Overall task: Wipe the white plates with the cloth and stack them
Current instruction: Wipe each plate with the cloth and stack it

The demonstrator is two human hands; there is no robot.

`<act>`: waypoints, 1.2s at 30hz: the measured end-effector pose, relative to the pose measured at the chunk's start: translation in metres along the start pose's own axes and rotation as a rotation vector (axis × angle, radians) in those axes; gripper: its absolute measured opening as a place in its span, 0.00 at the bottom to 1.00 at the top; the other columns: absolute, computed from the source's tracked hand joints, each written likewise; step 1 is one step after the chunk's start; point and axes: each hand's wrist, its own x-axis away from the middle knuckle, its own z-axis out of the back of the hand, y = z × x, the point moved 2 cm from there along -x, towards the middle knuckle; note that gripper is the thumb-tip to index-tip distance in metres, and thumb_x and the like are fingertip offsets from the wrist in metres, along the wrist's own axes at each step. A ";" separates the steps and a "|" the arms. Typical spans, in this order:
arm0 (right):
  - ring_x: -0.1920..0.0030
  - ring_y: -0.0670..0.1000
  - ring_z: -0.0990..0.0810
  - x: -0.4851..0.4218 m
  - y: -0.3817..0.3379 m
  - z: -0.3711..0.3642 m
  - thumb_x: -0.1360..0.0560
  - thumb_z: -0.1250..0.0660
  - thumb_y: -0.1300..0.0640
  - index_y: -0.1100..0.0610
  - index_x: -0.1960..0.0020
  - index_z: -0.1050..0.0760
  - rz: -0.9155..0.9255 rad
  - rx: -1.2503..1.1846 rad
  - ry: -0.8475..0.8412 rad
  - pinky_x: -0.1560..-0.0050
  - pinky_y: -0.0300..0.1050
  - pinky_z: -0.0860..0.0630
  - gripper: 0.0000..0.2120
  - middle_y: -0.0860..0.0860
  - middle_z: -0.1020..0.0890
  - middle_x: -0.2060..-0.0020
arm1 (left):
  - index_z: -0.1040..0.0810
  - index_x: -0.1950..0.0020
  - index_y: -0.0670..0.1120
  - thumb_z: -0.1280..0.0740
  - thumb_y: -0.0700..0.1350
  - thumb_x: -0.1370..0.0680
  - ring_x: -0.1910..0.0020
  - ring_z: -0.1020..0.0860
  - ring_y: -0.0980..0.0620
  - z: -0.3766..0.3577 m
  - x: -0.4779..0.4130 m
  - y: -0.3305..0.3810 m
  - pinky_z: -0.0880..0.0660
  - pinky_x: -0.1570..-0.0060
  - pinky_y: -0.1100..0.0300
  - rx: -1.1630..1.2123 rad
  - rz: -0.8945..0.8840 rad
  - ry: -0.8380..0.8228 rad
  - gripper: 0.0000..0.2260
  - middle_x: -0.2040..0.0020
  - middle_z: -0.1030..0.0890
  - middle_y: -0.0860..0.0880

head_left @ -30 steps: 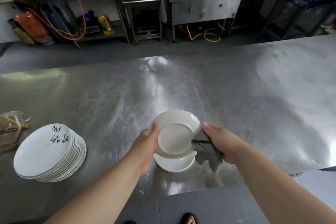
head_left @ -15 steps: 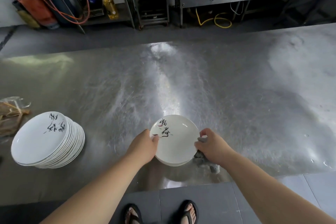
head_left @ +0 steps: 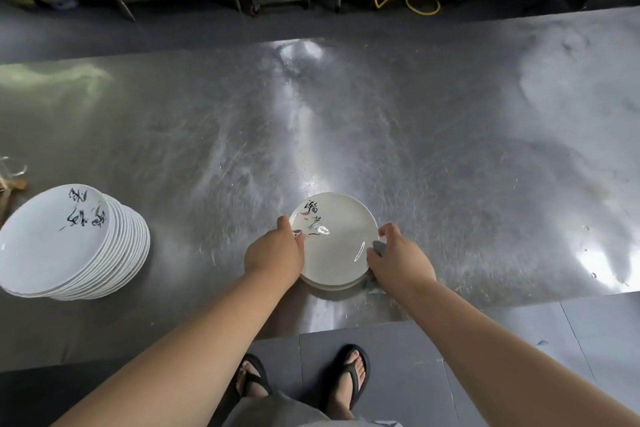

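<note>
While left hand (head_left: pixel 273 253) grips the plate (head_left: pixel 337 243) rim, right hand (head_left: pixel 398 262) clutching cloth (head_left: pixel 380 248) at opposite edge

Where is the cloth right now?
Head view: the cloth peeks out under the right hand, against the right rim of the plate, near the table's front edge.

Left hand (head_left: pixel 275 253) curled, right hand (head_left: pixel 398 260) curled, arms extended

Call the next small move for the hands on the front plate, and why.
Probably ease both hands off. The top plate already lies face up, flat on the lower plate; the left hand grips its left rim, the right hand sits at its right rim with the grey cloth bunched beneath. Nothing seems left to align; the tall stack waits at left.
</note>
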 end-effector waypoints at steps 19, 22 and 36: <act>0.57 0.51 0.17 0.027 -0.214 -0.005 0.22 0.37 0.41 0.42 0.42 0.29 0.231 0.060 0.068 0.53 0.46 0.19 0.10 0.45 0.18 0.56 | 0.30 0.27 0.56 0.41 0.60 0.16 0.45 0.17 0.43 0.140 0.018 -0.183 0.24 0.51 0.53 0.214 -0.086 0.165 0.19 0.43 0.15 0.49; 0.59 0.43 0.16 0.039 -0.293 -0.042 0.23 0.35 0.44 0.43 0.44 0.26 0.340 -0.002 -0.014 0.57 0.43 0.18 0.08 0.41 0.17 0.59 | 0.25 0.30 0.57 0.39 0.60 0.16 0.44 0.17 0.43 0.171 0.024 -0.260 0.27 0.52 0.55 0.265 -0.005 0.284 0.17 0.44 0.14 0.49; 0.65 0.42 0.22 0.071 -0.408 -0.168 0.26 0.33 0.40 0.46 0.38 0.30 0.352 -0.005 -0.022 0.70 0.41 0.28 0.20 0.41 0.21 0.65 | 0.30 0.51 0.55 0.38 0.63 0.18 0.61 0.25 0.48 0.135 0.035 -0.445 0.30 0.65 0.54 0.332 0.272 0.277 0.12 0.59 0.24 0.56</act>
